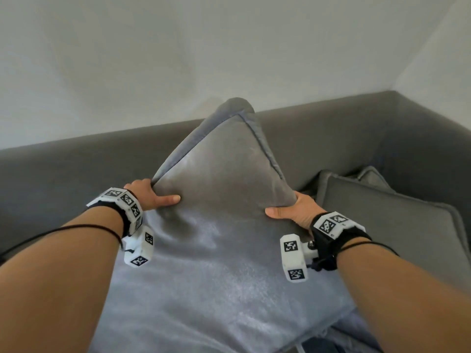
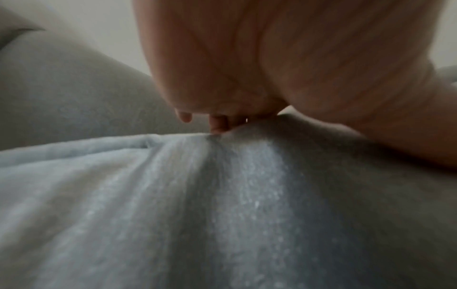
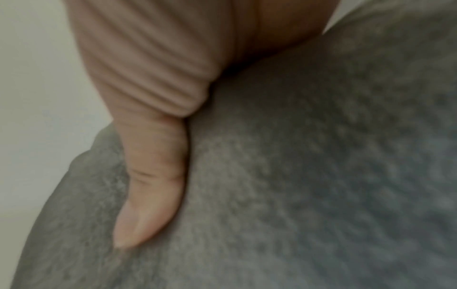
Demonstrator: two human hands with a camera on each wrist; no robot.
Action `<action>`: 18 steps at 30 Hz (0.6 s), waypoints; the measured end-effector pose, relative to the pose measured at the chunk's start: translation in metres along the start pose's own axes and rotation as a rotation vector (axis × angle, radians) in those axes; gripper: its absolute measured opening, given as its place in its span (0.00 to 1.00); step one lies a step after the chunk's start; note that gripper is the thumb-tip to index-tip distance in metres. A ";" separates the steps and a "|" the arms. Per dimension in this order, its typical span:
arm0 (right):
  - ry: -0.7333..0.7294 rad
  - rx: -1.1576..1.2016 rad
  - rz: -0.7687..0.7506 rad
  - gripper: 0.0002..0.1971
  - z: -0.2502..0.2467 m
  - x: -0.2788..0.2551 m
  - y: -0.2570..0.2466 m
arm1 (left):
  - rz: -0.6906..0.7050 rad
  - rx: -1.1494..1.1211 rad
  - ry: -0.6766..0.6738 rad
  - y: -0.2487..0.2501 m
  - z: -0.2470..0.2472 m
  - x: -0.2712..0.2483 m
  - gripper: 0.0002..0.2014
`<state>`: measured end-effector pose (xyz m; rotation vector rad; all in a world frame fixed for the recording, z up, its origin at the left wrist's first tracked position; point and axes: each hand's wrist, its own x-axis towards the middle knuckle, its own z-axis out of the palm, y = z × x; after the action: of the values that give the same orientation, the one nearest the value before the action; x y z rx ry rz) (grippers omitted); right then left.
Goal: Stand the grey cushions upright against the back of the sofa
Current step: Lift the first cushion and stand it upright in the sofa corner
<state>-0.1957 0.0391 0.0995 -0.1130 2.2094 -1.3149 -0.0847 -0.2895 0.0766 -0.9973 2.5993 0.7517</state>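
Observation:
A large grey velvet cushion (image 1: 221, 225) fills the middle of the head view, tilted with one corner pointing up toward the sofa back (image 1: 318, 133). My left hand (image 1: 150, 196) grips its left edge, thumb on the front face and fingers behind. My right hand (image 1: 293, 210) grips the right edge the same way. In the left wrist view my fingertips (image 2: 217, 123) pinch the cushion (image 2: 222, 205) fabric. The right wrist view shows my thumb (image 3: 150, 185) pressed flat on the cushion (image 3: 309, 176). A second grey cushion (image 1: 392, 225) lies leaning at the right, against the sofa corner.
The dark grey sofa back runs across the view, with a white wall (image 1: 178, 59) behind it. The sofa's right arm (image 1: 433, 128) closes the corner at the right. A stretch of sofa back (image 1: 63, 174) to the left of the held cushion is bare.

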 end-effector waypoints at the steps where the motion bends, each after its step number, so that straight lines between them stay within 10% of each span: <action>1: -0.001 -0.012 0.021 0.44 0.000 0.007 0.003 | -0.010 0.015 -0.024 0.001 0.003 0.004 0.60; 5: -0.014 -0.019 0.045 0.58 0.000 0.026 0.011 | -0.039 -0.085 0.000 0.010 0.008 0.000 0.55; 9: 0.038 -0.087 0.111 0.50 0.002 0.018 -0.003 | -0.045 -0.206 0.013 0.020 0.019 -0.005 0.41; 13: 0.065 -0.057 0.159 0.78 0.002 0.026 0.006 | -0.017 -0.099 0.007 0.040 0.011 -0.017 0.38; 18: 0.091 -0.002 0.123 0.68 0.001 0.027 -0.037 | 0.054 0.055 0.072 0.060 -0.043 -0.023 0.42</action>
<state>-0.2253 0.0098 0.1181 0.0821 2.2551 -1.2728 -0.1110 -0.2631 0.1440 -0.9592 2.7024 0.6651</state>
